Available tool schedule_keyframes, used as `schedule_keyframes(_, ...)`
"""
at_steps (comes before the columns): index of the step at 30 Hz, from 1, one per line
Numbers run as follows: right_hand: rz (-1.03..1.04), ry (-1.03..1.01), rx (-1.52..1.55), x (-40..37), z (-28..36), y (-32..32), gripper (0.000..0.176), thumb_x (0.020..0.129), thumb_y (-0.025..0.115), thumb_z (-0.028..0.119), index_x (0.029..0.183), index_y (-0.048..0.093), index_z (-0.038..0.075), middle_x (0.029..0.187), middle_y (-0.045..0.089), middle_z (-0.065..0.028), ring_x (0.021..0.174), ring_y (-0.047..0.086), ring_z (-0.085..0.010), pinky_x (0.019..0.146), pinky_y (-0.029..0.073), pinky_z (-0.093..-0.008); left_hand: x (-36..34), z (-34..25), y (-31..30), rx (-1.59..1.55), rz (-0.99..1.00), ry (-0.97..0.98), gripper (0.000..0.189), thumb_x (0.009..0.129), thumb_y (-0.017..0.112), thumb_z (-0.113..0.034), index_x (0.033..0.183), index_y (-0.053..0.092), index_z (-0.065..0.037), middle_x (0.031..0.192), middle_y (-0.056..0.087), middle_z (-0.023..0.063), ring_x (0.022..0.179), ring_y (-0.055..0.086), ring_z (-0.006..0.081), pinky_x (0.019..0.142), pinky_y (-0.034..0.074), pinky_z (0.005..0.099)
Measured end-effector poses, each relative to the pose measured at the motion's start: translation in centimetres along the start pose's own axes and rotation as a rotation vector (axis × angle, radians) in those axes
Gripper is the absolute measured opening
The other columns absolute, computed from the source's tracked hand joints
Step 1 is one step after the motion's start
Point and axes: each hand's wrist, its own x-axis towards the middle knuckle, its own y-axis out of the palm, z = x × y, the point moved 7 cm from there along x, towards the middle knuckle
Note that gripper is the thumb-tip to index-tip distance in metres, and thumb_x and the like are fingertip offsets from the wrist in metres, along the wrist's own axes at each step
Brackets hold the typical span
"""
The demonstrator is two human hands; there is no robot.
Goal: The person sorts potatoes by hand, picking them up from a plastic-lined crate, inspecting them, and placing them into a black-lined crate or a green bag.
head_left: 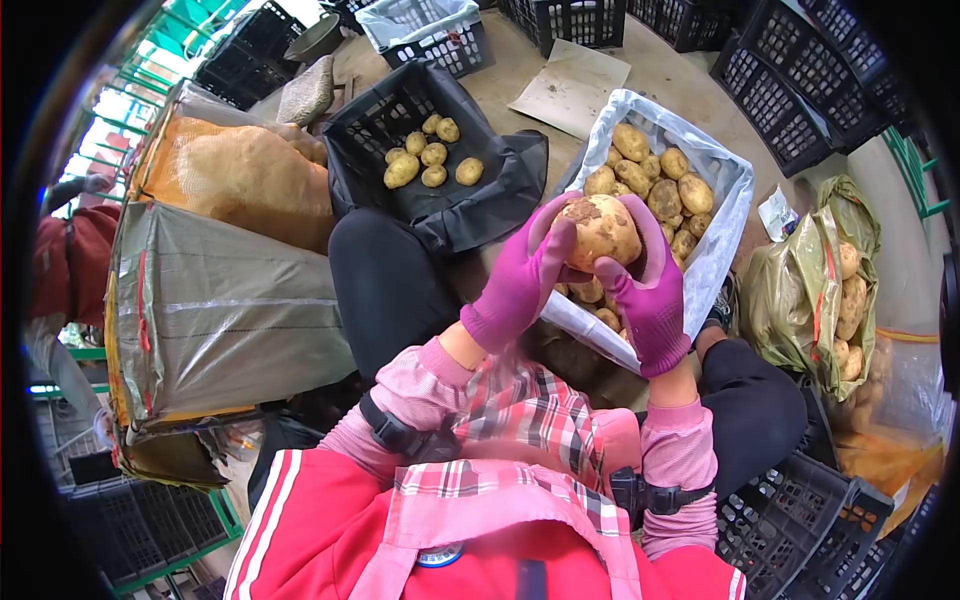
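Observation:
Between my two gloved hands is a large potato (602, 230) with brown dirt patches, held up over the near part of a lined crate. My left hand (525, 268), in a purple glove, grips its left side. From the right, my right hand (650, 295), also purple-gloved, closes on it with the thumb below. Below and behind it, the crate with a whitish-blue liner (735, 210) holds many potatoes (665, 200). To the left stands a black crate with a dark liner (360, 150), with several potatoes (433, 154) at its bottom.
An orange mesh sack of potatoes (240, 170) and a greenish woven sack (230, 300) stand at my left. On the right is an open olive sack (800, 280) with potatoes. Stacked black crates (790, 90) and flat cardboard (570, 85) lie beyond. Another person's red sleeve (85, 260) shows far left.

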Motion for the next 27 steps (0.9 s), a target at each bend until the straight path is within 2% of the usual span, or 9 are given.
schedule_keyframes(6, -0.097, -0.097, -0.021, -0.2, 0.7, 0.2, 0.085, 0.081, 0.080, 0.039, 0.144, 0.042, -0.004, 0.138, 0.053, -0.0168, 0.124, 0.054, -0.0230, 0.103, 0.046, -0.0340, 0.5, -1.1, -0.1, 0.165, -0.072, 0.162, 0.050, 0.106, 0.040, -0.036, 0.141, 0.046, -0.001, 0.131, 0.056, 0.0137, 0.114, 0.060, 0.0211, 0.089, 0.057, 0.0337)
schedule_keyframes(10, -0.123, -0.060, -0.043, -1.4, 0.6, -0.8, 0.081, 0.080, 0.083, 0.031, 0.143, 0.044, -0.001, 0.139, 0.053, -0.0169, 0.124, 0.054, -0.0249, 0.104, 0.045, -0.0353, 0.0, -1.4, 0.8, -0.134, 0.041, -0.098, 0.049, 0.106, 0.042, -0.035, 0.140, 0.045, 0.000, 0.131, 0.055, 0.0142, 0.117, 0.059, 0.0244, 0.087, 0.060, 0.0374)
schedule_keyframes(11, -0.107, -0.063, 0.002, -1.0, 0.2, -0.5, 0.081, 0.079, 0.084, 0.027, 0.143, 0.044, -0.001, 0.139, 0.053, -0.0170, 0.125, 0.054, -0.0261, 0.104, 0.045, -0.0361, 0.4, -1.8, 0.7, 0.151, 0.121, 0.008, 0.048, 0.105, 0.044, -0.035, 0.137, 0.046, 0.001, 0.125, 0.056, 0.0141, 0.117, 0.059, 0.0248, 0.084, 0.061, 0.0370)
schedule_keyframes(14, -0.071, -0.276, -0.385, -1.5, 1.2, 0.6, 0.083, 0.073, 0.084, 0.009, 0.144, 0.043, 0.001, 0.144, 0.048, -0.0165, 0.131, 0.049, -0.0320, 0.109, 0.041, -0.0394, 0.3, 0.4, 0.2, 0.035, -0.041, -0.278, 0.048, 0.100, 0.056, -0.038, 0.128, 0.053, 0.000, 0.108, 0.063, 0.0091, 0.102, 0.060, 0.0153, 0.078, 0.055, 0.0299)
schedule_keyframes(16, -0.048, 0.008, -0.007, -1.3, 0.1, 0.6, 0.082, 0.079, 0.083, 0.019, 0.146, 0.039, -0.001, 0.143, 0.047, -0.0160, 0.131, 0.047, -0.0251, 0.109, 0.039, -0.0363, 0.4, 0.3, 0.2, 0.150, -0.066, -0.131, 0.045, 0.100, 0.057, -0.037, 0.126, 0.056, -0.001, 0.106, 0.063, 0.0093, 0.088, 0.062, 0.0134, 0.078, 0.052, 0.0283)
schedule_keyframes(17, -0.014, -0.019, 0.022, -1.0, -0.8, -0.1, 0.083, 0.083, 0.080, 0.029, 0.146, 0.037, -0.002, 0.142, 0.047, -0.0156, 0.128, 0.050, -0.0246, 0.106, 0.041, -0.0348, 1.0, 1.2, -0.1, 0.484, -0.099, 0.281, 0.043, 0.100, 0.055, -0.037, 0.126, 0.056, -0.002, 0.102, 0.063, 0.0092, 0.084, 0.061, 0.0115, 0.071, 0.053, 0.0265)
schedule_keyframes(18, -0.009, 0.051, 0.086, -1.0, -1.4, -0.3, 0.084, 0.084, 0.080, 0.033, 0.147, 0.037, -0.002, 0.141, 0.048, -0.0147, 0.126, 0.051, -0.0241, 0.105, 0.042, -0.0343, -0.1, 0.1, 1.1, 0.216, -0.053, 0.015, 0.041, 0.100, 0.056, -0.035, 0.126, 0.055, -0.003, 0.100, 0.064, 0.0102, 0.086, 0.062, 0.0139, 0.073, 0.052, 0.0286)
schedule_keyframes(21, -0.005, 0.140, 0.170, -1.0, -0.5, 0.0, 0.085, 0.083, 0.079, 0.036, 0.146, 0.037, -0.003, 0.139, 0.048, -0.0126, 0.121, 0.052, -0.0221, 0.104, 0.041, -0.0331, 0.4, 0.2, 1.2, 0.465, -0.176, 0.273, 0.041, 0.102, 0.049, -0.034, 0.126, 0.054, -0.001, 0.101, 0.064, 0.0147, 0.094, 0.065, 0.0231, 0.081, 0.051, 0.0343)
schedule_keyframes(27, -0.206, 0.041, 0.081, -1.2, -0.2, -0.5, 0.078, 0.088, 0.074, 0.033, 0.146, 0.037, -0.004, 0.144, 0.043, -0.0158, 0.130, 0.044, -0.0255, 0.109, 0.036, -0.0361, 1.5, 0.9, 2.1, 0.371, -0.061, 0.209, 0.039, 0.103, 0.038, -0.026, 0.131, 0.050, -0.001, 0.117, 0.058, 0.0200, 0.106, 0.061, 0.0314, 0.092, 0.048, 0.0371)
